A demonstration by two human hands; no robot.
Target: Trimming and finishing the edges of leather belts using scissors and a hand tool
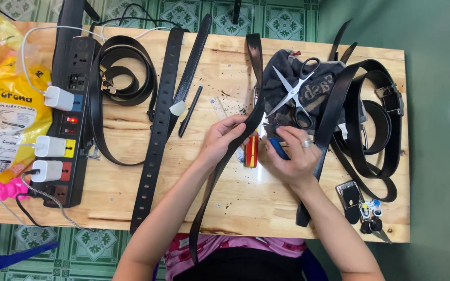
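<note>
Head view: left hand (225, 136) pinches black belt (251, 117); right hand (290, 156) seemingly grips blue-handled tool (278, 148).

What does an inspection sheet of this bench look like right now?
Surface: wooden table, dark crumbs near centre.
Job's things: black belt across the middle; blue-handled tool; red-and-yellow object.
Clutter: scissors on dark cloth, coiled belts, keys, yellow packet.
Grippers: left hand pinches the belt; right hand grips the tool.
Cables: power strip, three white chargers.
Surroundings: green tiled floor.
</note>
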